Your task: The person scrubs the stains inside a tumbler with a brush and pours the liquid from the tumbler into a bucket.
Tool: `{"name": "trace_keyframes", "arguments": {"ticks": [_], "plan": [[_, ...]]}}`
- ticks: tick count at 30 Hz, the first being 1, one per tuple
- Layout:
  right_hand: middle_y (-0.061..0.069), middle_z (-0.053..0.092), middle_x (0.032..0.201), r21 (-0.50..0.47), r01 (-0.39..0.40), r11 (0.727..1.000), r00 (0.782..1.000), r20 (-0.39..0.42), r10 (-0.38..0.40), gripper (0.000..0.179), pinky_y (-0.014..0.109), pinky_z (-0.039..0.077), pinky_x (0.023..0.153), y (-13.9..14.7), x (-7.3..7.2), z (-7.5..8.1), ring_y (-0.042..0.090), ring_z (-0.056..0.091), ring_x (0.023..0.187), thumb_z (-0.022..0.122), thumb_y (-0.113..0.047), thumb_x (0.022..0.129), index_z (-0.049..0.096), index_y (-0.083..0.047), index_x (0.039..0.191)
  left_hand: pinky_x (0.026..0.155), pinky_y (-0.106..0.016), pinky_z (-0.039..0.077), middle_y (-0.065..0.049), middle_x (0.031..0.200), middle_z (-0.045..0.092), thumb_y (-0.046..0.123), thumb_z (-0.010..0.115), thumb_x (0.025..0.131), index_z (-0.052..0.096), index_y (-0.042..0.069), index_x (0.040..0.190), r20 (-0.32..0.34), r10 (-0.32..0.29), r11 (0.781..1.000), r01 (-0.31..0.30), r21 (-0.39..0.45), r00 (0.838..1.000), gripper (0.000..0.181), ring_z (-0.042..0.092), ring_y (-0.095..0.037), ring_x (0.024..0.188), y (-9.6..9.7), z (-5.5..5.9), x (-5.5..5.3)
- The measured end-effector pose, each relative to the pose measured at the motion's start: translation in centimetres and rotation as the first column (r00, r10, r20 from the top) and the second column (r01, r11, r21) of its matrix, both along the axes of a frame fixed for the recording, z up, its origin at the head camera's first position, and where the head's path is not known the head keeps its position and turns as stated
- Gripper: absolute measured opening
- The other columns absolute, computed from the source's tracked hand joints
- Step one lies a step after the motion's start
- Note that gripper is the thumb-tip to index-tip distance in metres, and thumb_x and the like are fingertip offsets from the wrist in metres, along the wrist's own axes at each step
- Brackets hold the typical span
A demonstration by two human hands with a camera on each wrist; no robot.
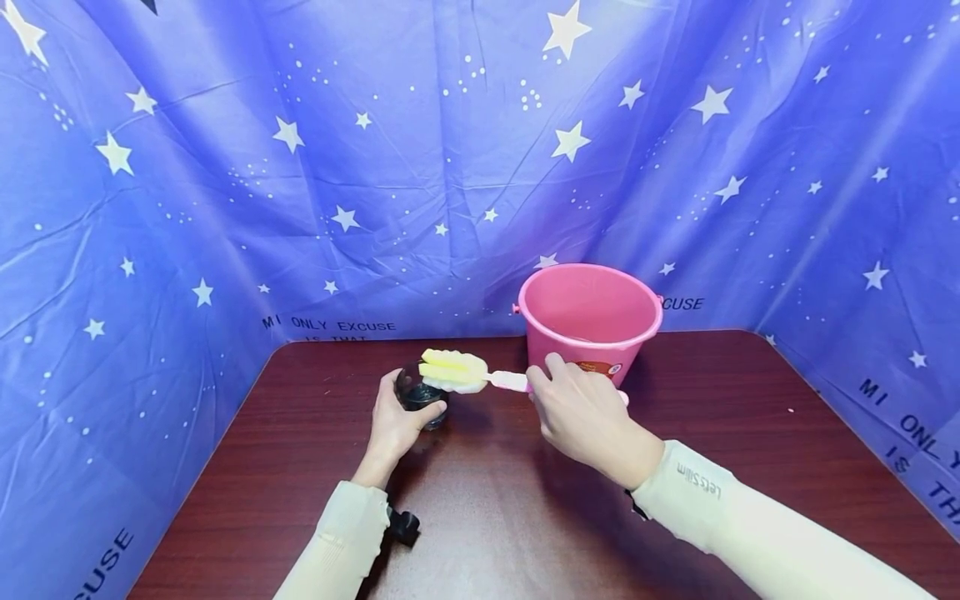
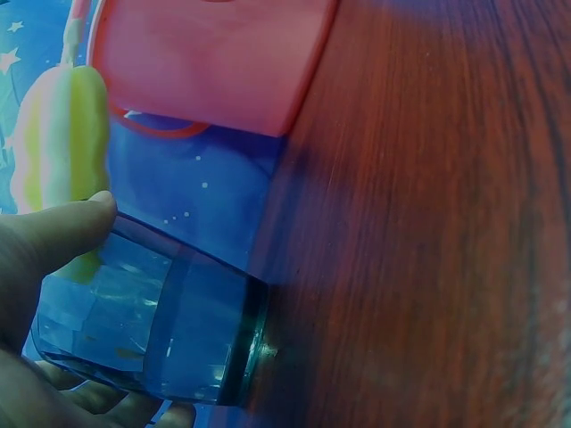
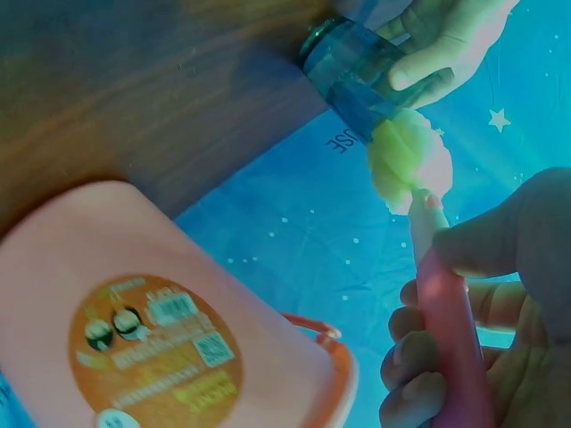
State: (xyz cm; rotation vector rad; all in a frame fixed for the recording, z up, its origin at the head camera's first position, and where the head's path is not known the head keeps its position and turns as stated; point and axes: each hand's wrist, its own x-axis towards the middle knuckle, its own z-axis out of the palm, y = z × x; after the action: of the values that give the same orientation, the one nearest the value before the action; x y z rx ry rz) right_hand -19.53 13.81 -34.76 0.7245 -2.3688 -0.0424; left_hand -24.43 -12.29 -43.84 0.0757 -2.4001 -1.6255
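Observation:
My left hand [image 1: 396, 425] grips a clear dark-tinted glass cup [image 2: 178, 330], thumb on one side and fingers round the other. The cup stands close over the table, its mouth up. In my right hand [image 1: 581, 417] is a sponge cup brush, held by its pink handle [image 3: 446, 330] with the fingers curled round it. The brush's yellow and white sponge head [image 1: 453, 372] lies over the cup's mouth, and its tip dips just inside the rim in the left wrist view.
A pink bucket [image 1: 543, 350] with an orange label [image 3: 156, 352] stands at the table's back, behind my right hand. The dark red wooden table [image 1: 480, 517] runs back to a blue star-patterned curtain [image 1: 450, 167], which also hangs along both sides.

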Motion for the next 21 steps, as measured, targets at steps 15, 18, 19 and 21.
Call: {"name": "trace_keyframes", "arguments": {"ticks": [15,18,19,21], "plan": [[0.006,0.041,0.067,0.095,-0.050,0.994,0.998,-0.022,0.052,0.011,0.038,0.035,0.042,-0.3,-1.2,2.4,0.028,0.046,0.053,0.060,-0.007,0.077,0.050,-0.007,0.074,0.102,-0.045,0.038,-0.019,0.130,0.052,0.016,0.086,0.069,0.040,0.001,0.135,-0.014,-0.002,1.000,0.002,0.014,1.000,0.082,0.049,-0.032,0.121,0.0,-0.2,-0.2],[0.007,0.044,0.069,0.120,-0.064,0.991,0.997,-0.024,0.067,0.009,0.038,0.038,0.049,-0.4,-1.5,2.8,0.029,0.048,0.058,0.058,-0.004,0.074,0.050,-0.007,0.074,0.102,-0.045,0.039,-0.019,0.130,0.053,0.016,0.086,0.069,0.040,0.001,0.134,-0.017,-0.005,1.000,0.005,0.017,1.000,0.081,0.049,-0.031,0.121,-0.1,-0.3,-0.2],[0.007,0.044,0.070,0.129,-0.066,0.989,0.997,-0.026,0.070,0.008,0.038,0.038,0.051,-0.4,-1.6,3.0,0.029,0.049,0.059,0.058,-0.003,0.074,0.050,-0.007,0.074,0.102,-0.045,0.039,-0.019,0.129,0.053,0.016,0.086,0.069,0.041,0.001,0.134,-0.019,-0.005,1.000,0.006,0.019,1.000,0.081,0.050,-0.031,0.120,-0.1,-0.3,-0.2],[0.007,0.045,0.071,0.148,-0.065,0.987,0.997,-0.031,0.070,0.008,0.038,0.037,0.054,-0.4,-1.7,3.2,0.029,0.049,0.060,0.057,-0.003,0.074,0.051,-0.007,0.074,0.102,-0.044,0.039,-0.019,0.129,0.053,0.016,0.086,0.068,0.041,0.001,0.133,-0.022,-0.003,1.000,0.004,0.020,1.000,0.080,0.050,-0.031,0.120,-0.1,-0.3,-0.2]]}}
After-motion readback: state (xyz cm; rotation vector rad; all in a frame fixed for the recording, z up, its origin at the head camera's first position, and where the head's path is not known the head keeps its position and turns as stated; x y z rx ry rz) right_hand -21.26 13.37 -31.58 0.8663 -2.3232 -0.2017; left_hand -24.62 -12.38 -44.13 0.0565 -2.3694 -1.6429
